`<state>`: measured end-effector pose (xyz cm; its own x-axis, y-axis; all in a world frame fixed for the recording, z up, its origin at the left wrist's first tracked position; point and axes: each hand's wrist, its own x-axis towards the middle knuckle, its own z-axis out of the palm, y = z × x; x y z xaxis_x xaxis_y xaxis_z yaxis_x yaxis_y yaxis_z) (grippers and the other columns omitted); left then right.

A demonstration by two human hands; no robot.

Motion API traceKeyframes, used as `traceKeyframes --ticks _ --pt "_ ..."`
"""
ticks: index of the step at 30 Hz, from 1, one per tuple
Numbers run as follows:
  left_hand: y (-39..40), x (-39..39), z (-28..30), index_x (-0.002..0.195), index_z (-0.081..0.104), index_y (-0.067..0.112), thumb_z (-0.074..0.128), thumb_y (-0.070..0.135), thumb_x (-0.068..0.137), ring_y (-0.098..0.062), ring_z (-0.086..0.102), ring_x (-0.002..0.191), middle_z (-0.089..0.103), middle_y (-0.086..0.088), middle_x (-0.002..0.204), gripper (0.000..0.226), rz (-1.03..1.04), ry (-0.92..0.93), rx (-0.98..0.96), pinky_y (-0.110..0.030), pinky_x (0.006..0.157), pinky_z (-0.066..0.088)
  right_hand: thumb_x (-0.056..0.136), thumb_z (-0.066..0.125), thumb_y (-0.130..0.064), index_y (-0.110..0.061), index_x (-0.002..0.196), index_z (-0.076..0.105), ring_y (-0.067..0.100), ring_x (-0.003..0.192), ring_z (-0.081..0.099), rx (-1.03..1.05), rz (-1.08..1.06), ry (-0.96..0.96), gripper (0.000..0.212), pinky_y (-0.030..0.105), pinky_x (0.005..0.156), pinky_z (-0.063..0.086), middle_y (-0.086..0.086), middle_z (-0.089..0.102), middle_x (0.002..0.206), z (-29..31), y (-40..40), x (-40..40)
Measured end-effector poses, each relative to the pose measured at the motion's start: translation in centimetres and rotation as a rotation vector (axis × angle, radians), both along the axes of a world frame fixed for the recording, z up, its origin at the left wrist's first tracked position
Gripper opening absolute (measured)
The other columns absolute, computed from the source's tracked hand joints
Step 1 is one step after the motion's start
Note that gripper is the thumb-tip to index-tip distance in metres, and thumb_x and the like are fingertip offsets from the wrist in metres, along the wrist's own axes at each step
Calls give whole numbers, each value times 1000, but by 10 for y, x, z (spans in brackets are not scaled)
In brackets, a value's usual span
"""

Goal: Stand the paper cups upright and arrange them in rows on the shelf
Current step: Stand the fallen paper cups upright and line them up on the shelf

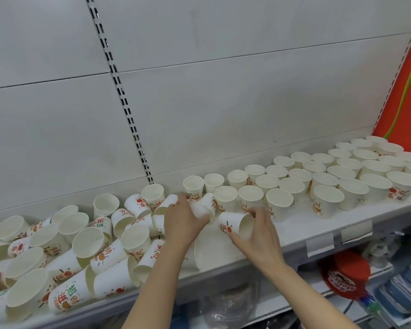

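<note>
Fingers of each hand grip one tilted cup (235, 225); left cup (201, 208) seemingly sideways.

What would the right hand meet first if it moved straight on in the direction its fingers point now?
Probably the upright cup at the near end of the rows, just beyond the tilted cup that the right hand holds. Depth is unclear from one view.

Orange sign (403, 91), red lid (349, 274) below.

Bare shelf (292, 230) front — toppled cups (86, 252) crowd left.
</note>
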<state>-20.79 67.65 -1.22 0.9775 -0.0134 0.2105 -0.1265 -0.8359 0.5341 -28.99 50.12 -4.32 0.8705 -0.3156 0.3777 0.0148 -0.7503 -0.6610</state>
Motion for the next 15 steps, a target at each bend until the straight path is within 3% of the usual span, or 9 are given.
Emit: traceKeyframes --ticks 3,7,11,13,15 --pt "-23 -18 2 134 40 23 73 45 64 -19 52 117 53 6 128 81 -39 -36 -230 -33 90 46 63 82 -42 -17 115 49 17 105 49 19 -34 -110 66 30 91 40 -3 53 111 7 -18 -3" --pt "-64 -35 -13 134 42 25 73 48 69 -17 49 121 46 6 134 76 -191 72 -160 -32 95 44 64 86 -28 -16 121 58 17 109 45 -29 -66 -272 64 25 96 37 1 49 114 3 -50 -12" --pt "-95 -39 -24 129 45 24 72 46 71 -19 51 118 47 3 132 68 -209 92 -143 -31 88 45 64 87 -17 -9 126 57 23 112 48 -90 -71 -287 69 16 97 31 8 52 119 -9 -79 -14" --pt "-106 -39 -26 131 44 25 75 47 67 -17 49 120 46 4 132 74 -234 97 -159 -31 90 45 66 85 -15 -6 127 56 24 115 48 -117 -68 -286 68 20 99 34 11 53 123 -16 -91 -14" --pt "-105 -42 -26 138 38 27 79 51 56 -14 41 128 40 6 139 95 -291 148 -198 -31 101 41 69 83 -15 -4 129 54 25 120 47 -140 -63 -272 68 26 101 36 13 52 128 -22 -101 -14"
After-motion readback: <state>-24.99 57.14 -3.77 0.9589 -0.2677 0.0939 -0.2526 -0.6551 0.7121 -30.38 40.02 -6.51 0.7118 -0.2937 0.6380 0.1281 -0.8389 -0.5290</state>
